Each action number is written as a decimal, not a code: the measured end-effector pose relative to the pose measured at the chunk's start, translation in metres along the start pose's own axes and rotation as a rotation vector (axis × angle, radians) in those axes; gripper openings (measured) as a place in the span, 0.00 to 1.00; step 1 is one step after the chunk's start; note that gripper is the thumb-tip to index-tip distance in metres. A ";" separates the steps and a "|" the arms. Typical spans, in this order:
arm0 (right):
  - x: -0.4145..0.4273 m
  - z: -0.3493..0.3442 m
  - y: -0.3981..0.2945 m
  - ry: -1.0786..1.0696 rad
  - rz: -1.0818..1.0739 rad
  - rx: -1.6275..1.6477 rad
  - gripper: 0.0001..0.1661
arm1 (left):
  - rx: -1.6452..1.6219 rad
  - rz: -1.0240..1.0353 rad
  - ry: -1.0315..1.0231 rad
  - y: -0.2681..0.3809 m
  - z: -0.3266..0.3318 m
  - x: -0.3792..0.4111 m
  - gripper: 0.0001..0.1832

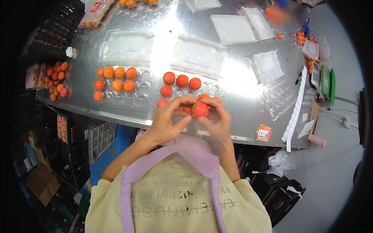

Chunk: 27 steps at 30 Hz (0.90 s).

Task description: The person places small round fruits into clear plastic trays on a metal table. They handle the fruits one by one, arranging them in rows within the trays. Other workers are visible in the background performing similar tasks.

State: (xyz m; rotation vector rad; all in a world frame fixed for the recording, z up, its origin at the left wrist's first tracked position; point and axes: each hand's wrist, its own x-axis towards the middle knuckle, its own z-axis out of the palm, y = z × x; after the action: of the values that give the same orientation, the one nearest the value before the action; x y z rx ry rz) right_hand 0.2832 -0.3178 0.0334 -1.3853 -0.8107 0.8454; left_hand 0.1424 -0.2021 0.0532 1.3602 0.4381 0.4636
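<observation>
Between the fingertips of both my hands, near the table's front edge, is a red-orange round fruit with a stem end, possibly a tomato. My left hand grips its stem side and my right hand its other side. Under and behind them lies an open clear plastic tray with round cups, partly filled with red fruit; my hands hide part of it. Left of it, a second clear cupped tray holds several orange fruits. Behind both trays their lids hold white padded sheets.
Loose red fruits lie at the metal table's left end. White pads, an empty clear tray, label stickers, long paper strips and a green scale are at the right. Another person's blue-gloved hand shows far right.
</observation>
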 end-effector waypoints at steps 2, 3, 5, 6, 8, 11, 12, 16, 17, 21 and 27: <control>0.001 0.000 0.000 -0.004 -0.063 -0.016 0.26 | -0.072 -0.037 0.006 0.000 0.000 0.000 0.22; 0.001 0.000 -0.001 -0.008 -0.083 -0.059 0.26 | -0.114 -0.067 0.007 0.000 0.000 0.000 0.23; 0.002 0.000 -0.002 -0.017 -0.123 -0.145 0.26 | -0.230 -0.133 -0.011 0.000 0.000 0.001 0.23; 0.003 0.001 -0.003 -0.017 -0.119 -0.144 0.25 | -0.302 -0.168 -0.032 -0.002 -0.001 0.003 0.23; 0.005 0.004 -0.006 -0.016 -0.109 -0.141 0.24 | -0.378 -0.204 -0.040 -0.007 -0.002 0.003 0.23; 0.008 0.008 -0.011 -0.005 0.032 0.091 0.21 | -0.354 -0.219 0.000 -0.012 -0.001 0.001 0.22; 0.009 0.010 -0.010 0.006 0.038 0.081 0.19 | -0.326 -0.233 0.009 -0.011 -0.001 0.001 0.22; 0.013 0.013 -0.008 0.025 0.068 0.042 0.14 | -0.254 -0.296 0.040 -0.007 -0.002 0.001 0.22; 0.014 0.012 -0.008 0.022 0.077 0.033 0.13 | -0.265 -0.275 0.038 -0.010 -0.002 0.002 0.21; 0.016 0.004 -0.002 -0.007 0.051 -0.032 0.12 | -0.292 -0.246 0.035 -0.015 -0.001 0.003 0.21; 0.018 -0.002 -0.001 0.046 0.301 0.187 0.15 | -0.092 -0.062 0.081 -0.016 -0.001 0.009 0.22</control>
State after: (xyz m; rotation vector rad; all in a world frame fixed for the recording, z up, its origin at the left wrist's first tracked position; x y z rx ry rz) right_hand 0.2939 -0.3030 0.0338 -1.3721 -0.4792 1.0882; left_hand 0.1504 -0.1985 0.0370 1.2387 0.5183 0.4833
